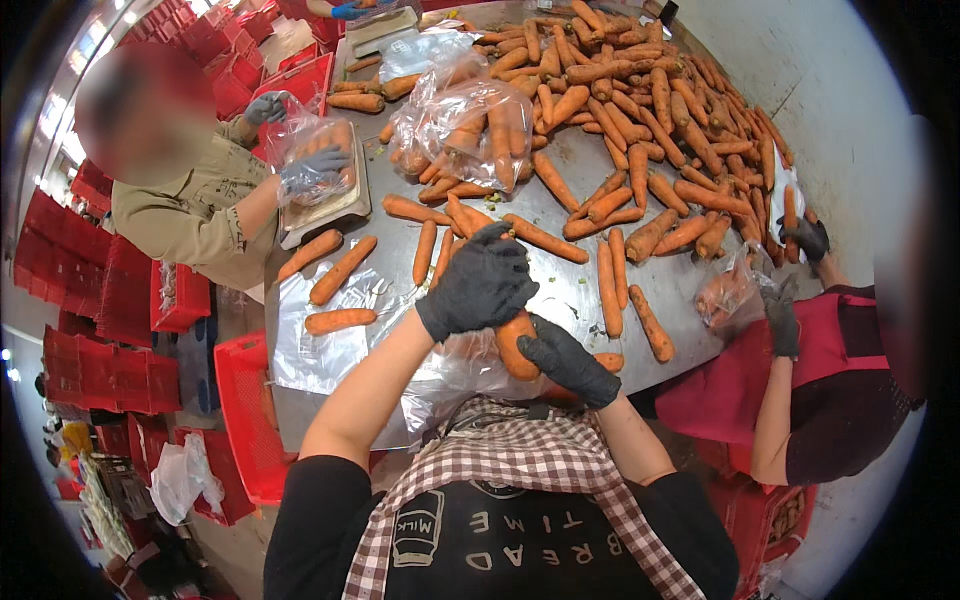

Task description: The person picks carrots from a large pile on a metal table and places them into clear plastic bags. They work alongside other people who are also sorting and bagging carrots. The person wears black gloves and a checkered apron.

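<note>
My left hand (478, 275), in a black glove, curls over carrots near the middle of my side of the steel table (560, 300); a carrot tip (458, 212) shows above its fingers. Below it my right hand (570, 365), also gloved in black, grips a thick carrot (515, 350) that slants down toward me. Which carrot lies under my left fingers is partly hidden. A clear plastic bag (450, 365) lies beneath my hands, with loose carrots (340, 270) around them and a bagged bunch of carrots (460, 130) beyond.
A carrot pile (660, 100) covers the far right. At left, a co-worker's gloved hand (310, 175) holds bagged carrots over a scale (320, 215). At right, another co-worker's gloved hands (805, 235) handle carrots and a bag. Red crates (245, 420) stand beside the table.
</note>
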The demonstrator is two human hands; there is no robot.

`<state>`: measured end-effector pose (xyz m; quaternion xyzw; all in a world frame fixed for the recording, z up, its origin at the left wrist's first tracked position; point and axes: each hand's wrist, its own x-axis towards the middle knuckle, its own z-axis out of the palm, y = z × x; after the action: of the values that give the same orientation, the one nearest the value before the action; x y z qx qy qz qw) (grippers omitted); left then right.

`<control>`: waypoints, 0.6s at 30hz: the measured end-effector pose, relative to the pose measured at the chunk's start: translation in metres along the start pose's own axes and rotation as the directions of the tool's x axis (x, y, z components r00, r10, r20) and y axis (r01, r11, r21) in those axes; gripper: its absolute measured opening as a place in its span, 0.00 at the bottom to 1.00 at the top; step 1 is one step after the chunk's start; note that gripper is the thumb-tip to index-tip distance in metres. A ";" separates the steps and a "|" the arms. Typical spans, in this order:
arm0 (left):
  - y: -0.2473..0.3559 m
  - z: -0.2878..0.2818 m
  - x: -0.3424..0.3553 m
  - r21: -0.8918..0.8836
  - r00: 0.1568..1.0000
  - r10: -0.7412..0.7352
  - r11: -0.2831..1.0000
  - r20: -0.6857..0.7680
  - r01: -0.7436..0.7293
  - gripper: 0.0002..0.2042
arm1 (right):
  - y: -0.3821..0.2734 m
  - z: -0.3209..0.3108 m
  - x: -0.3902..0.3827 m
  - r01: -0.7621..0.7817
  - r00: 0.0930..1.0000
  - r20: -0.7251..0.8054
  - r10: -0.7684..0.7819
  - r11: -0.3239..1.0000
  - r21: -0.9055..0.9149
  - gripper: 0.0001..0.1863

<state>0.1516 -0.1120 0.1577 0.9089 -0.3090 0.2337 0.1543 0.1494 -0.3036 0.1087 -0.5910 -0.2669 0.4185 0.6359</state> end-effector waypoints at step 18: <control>0.009 0.040 0.021 -0.945 0.394 -0.869 -0.214 0.301 0.249 0.13 | 0.011 0.005 0.010 0.036 0.970 -0.227 -0.089 0.973 -0.226 0.34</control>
<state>0.1739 -0.1459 0.1359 0.5180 0.1640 0.1028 0.8332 0.1481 -0.2930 0.0972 -0.6943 -0.2530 0.2930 0.6067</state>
